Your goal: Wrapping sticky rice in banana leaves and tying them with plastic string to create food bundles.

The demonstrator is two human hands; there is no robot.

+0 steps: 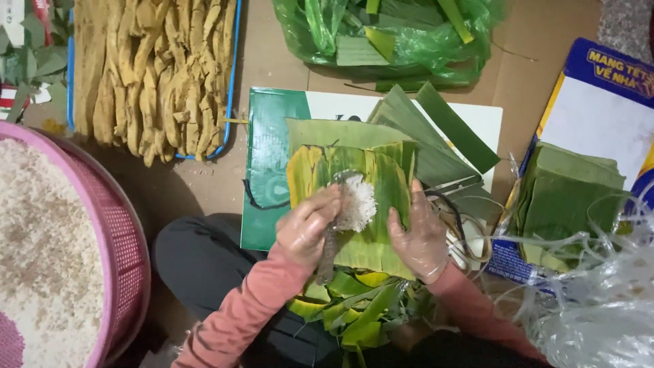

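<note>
A folded green and yellow leaf [381, 184] lies open on a green and white board [269, 163], with a heap of white rice [357, 203] in its middle. My left hand [308, 228], in a thin clear glove, grips a metal spoon [330, 249] whose bowl rests on the rice. My right hand [421, 238], also gloved, holds the leaf's right side with the thumb against it. Leaf scraps [361, 313] lie in my lap below.
A pink basket [126, 252] of raw rice sits at left. A blue-rimmed tray [231, 75] of yellow strips stands at the back left. A green bag of leaves [395, 37] is at the back, a stack of folded leaves [569, 194] and plastic strings [599, 300] at right.
</note>
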